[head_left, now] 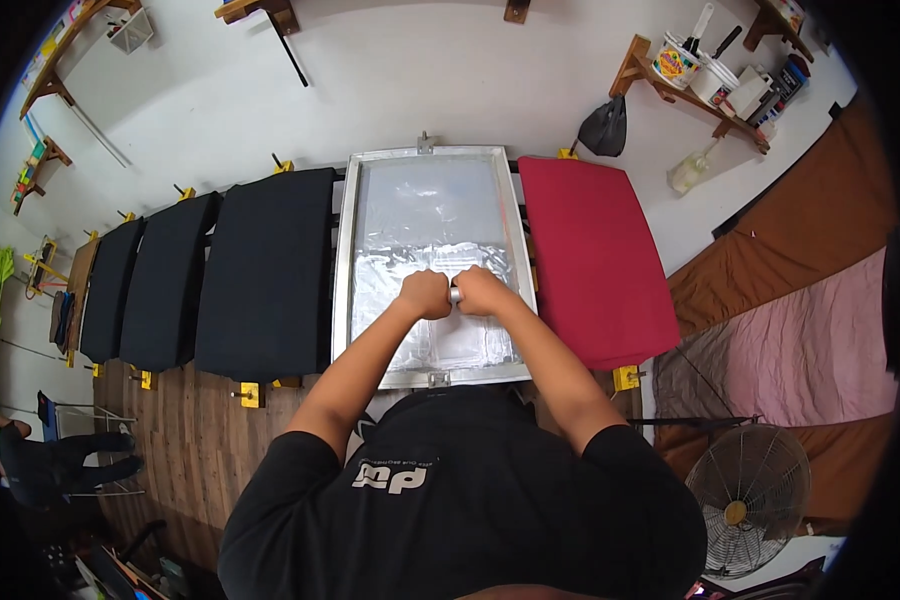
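In front of me lies a screen-printing frame [344, 262] with a silver rim and a pale mesh. Grey-silver ink smears the mesh's nearer half; the far half is a smoother, duller grey. My left hand [426, 294] and my right hand [481, 290] are side by side over the inked part, fingers wrapped round a squeegee [455, 295]. Only a short silver piece of its handle shows between the fists; its blade is hidden. Metal clamps [426, 143] sit at the frame's far and near ends.
Black fabric-covered boards [267, 275] line up on the left, with a red one [598, 262] on the right. Yellow brackets [251, 394] hold them. A floor fan [750, 505] stands lower right. Shelves [695, 100] with tubs hang on the wall. Another person [55, 460] is at lower left.
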Demonstrator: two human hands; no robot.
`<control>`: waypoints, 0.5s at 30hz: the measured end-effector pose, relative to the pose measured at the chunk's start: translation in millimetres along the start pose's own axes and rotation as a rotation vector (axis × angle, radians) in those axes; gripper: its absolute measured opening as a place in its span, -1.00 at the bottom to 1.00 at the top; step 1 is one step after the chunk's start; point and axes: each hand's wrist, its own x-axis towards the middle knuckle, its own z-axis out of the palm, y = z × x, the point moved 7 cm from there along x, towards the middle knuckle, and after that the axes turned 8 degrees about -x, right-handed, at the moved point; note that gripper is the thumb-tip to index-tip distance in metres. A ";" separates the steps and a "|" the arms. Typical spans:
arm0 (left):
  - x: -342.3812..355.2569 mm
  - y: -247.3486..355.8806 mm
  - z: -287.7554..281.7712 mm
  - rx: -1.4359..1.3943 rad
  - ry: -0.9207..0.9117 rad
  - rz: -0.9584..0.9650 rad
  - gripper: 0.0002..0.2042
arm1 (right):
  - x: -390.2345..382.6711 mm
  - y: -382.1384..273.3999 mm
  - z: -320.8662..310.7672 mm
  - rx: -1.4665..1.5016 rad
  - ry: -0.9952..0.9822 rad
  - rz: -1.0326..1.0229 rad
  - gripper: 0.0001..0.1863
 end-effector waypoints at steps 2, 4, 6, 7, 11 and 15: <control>0.0 -0.8 5.7 -0.010 -0.096 0.027 -0.76 | -2.4 -0.6 6.5 0.002 -0.080 -0.010 -0.80; -2.3 0.1 9.1 -0.027 -0.118 0.039 -0.75 | -8.2 -0.3 9.6 0.042 -0.088 -0.010 -0.80; -6.8 2.6 15.4 -0.022 -0.172 0.058 -0.75 | -14.2 -2.4 16.3 0.064 -0.121 -0.009 -0.80; -12.1 5.6 16.2 -0.025 -0.142 0.083 -0.76 | -20.2 -5.8 18.0 0.037 -0.094 -0.032 -0.80; -50.0 20.7 30.1 -0.032 -0.108 0.138 -0.78 | -50.4 -23.7 34.3 0.005 -0.098 -0.094 -0.81; -88.9 36.1 39.5 -0.086 -0.133 0.172 -0.77 | -90.2 -42.8 44.0 0.034 -0.070 -0.069 -0.78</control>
